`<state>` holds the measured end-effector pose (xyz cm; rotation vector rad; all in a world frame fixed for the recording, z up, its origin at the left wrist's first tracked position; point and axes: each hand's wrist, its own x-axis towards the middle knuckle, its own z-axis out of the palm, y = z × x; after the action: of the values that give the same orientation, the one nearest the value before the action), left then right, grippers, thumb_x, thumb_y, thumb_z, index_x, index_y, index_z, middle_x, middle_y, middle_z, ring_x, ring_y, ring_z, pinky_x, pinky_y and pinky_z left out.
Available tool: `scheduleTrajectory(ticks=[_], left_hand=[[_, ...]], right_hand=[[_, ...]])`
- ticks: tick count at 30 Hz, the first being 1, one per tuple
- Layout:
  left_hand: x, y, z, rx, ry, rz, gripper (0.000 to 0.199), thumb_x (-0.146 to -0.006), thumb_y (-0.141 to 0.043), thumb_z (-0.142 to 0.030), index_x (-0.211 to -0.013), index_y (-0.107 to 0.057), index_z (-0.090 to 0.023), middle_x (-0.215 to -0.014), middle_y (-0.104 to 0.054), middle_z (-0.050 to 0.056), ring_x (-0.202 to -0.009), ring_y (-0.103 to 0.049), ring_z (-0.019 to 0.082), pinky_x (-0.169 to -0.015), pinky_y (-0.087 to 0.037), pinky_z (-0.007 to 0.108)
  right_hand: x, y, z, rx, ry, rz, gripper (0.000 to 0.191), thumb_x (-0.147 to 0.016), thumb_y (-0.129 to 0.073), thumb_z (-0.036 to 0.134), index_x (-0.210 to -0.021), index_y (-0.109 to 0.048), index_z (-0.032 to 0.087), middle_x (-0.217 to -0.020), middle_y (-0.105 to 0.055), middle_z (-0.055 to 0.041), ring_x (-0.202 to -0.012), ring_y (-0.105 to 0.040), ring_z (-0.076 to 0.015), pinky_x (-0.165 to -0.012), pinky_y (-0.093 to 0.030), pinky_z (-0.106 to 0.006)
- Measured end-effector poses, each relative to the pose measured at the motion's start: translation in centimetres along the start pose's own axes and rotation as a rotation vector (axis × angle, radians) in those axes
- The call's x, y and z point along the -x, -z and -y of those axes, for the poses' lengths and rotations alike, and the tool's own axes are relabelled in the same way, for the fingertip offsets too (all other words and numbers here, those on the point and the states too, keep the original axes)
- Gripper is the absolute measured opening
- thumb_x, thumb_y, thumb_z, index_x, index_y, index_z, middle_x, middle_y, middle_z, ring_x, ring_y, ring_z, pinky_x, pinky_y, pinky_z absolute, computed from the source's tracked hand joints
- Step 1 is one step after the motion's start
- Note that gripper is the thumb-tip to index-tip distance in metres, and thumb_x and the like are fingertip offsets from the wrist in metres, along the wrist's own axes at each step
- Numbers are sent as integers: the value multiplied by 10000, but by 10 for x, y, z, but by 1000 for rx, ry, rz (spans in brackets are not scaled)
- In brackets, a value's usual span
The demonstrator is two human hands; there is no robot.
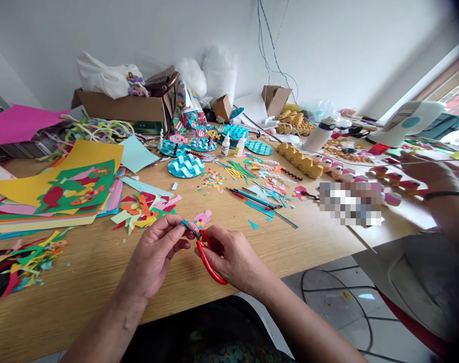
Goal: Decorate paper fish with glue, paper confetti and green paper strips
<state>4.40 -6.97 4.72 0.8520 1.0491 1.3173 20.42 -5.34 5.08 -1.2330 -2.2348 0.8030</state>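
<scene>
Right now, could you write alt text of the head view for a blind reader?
A person's right hand holds red scissors at a small blue paper in the left hand, above a wooden table. A pink cutout lies just beyond; scraps and paper sheets lie at left, another person's hand shows at right.

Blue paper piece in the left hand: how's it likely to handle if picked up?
The blue paper piece should be very light: it's tiny, barely showing at the left hand's fingertips. It looks thin, so it probably bends easily, unlike the scissors beside it. At that size, laid flat, it may be fiddly to pinch.
</scene>
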Motion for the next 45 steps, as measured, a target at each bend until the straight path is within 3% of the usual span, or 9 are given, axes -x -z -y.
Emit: scheduleTrajectory(ticks=[18,30,45], left_hand=[[-4,19,-16,-268,103,126,119,-666,-664,-279,-693,-621,-171,-670,-618,6,-643,-589,123,-562,-454,200],[-12,36,-19,-369,135,287,90,-722,-628,-261,-755,-618,-178,-676,-611,9,-642,-563,112,-567,-442,194],[-5,40,-20,-333,213,246,115,-748,-606,-279,-746,-555,-176,-683,-597,-16,-661,-560,100,-583,-433,194]], right_hand=[[5,3,-2,28,47,91,205,-825,-489,326,-687,-502,174,-556,-481,30,-474,-372,-62,-476,-231,-199],[4,4,-5,41,41,148,211,-822,-491,307,-657,-479,177,-536,-444,40,-471,-342,-60,-470,-211,-207],[7,-3,-8,28,25,180,213,-832,-478,312,-672,-474,170,-543,-438,44,-486,-341,-54,-475,-214,-195]])
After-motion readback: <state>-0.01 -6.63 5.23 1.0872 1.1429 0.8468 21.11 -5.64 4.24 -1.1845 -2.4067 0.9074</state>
